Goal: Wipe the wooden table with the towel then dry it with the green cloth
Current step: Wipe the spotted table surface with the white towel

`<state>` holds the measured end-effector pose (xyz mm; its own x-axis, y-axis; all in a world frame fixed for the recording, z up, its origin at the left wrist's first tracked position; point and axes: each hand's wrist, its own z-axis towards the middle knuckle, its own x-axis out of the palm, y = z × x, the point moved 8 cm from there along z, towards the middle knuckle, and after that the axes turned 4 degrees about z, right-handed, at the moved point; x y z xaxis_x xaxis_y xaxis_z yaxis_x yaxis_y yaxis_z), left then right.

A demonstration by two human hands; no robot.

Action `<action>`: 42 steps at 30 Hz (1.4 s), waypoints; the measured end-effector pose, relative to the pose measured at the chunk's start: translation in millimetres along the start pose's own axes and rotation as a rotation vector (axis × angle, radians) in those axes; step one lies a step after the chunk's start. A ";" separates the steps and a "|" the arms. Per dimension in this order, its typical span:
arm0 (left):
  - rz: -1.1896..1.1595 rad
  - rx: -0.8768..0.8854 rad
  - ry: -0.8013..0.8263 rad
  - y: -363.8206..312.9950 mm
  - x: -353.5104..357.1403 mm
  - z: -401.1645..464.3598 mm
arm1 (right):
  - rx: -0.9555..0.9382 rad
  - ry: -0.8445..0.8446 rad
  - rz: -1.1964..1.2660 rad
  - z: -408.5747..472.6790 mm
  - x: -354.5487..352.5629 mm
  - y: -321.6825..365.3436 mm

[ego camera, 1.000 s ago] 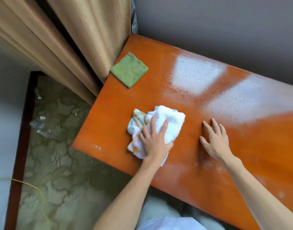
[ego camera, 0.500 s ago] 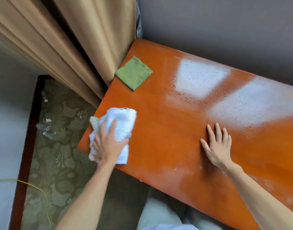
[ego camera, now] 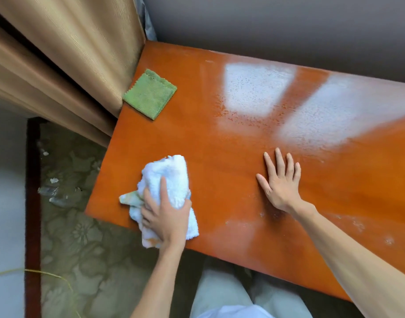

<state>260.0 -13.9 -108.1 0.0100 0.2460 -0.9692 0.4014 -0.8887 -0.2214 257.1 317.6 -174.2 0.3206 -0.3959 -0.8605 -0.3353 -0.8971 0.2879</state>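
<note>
1. There is one table (ego camera: 219, 157), orange-brown and glossy, and it is the landmark here. Two pale bright patches lie on its far part.
2. There are two cloths on the table: one white towel (ego camera: 171, 177) and one green cloth (ego camera: 150, 96).
3. The towel is bunched near the table's left front corner, and its lower part hangs over the front edge.
4. The green cloth lies flat at the table's far left edge, well apart from the towel and just beside the curtain (ego camera: 66, 56).
5. Two hands are in view. The left hand (ego camera: 166, 216) lies on top of the towel, with the fingers curled into it and the thumb against its right side, so it grips the towel.
6. The right hand (ego camera: 280, 180) rests flat on the table, right of the towel and apart from it, with the fingers straight and spread; it holds nothing.
7. No brand, label or writing can be read on anything.
8. Left of the table and below it there is a floral carpet (ego camera: 77, 237) with small pale scraps on it and one thin yellow cord (ego camera: 47, 274).
9. Behind the table stands a grey wall (ego camera: 288, 26).
</note>
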 end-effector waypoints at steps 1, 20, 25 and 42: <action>0.001 0.052 0.016 -17.4 5.8 -19.3 | -0.002 0.007 -0.005 -0.1 0.5 0.5; 0.027 0.248 0.179 -62.5 5.2 105.7 | 0.217 -0.187 0.293 -67.1 -72.5 -122.6; 0.081 0.091 0.158 5.9 -14.5 159.6 | 0.438 -0.255 0.119 -107.7 -56.8 -176.0; 0.136 0.302 0.152 -209.9 76.8 -177.5 | 0.236 -0.202 0.063 -125.5 -48.7 -208.4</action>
<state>339.1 260.2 -116.9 0.1900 0.1522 -0.9699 0.0987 -0.9859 -0.1353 422.6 499.2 -139.6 0.1183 -0.3808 -0.9171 -0.5527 -0.7925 0.2578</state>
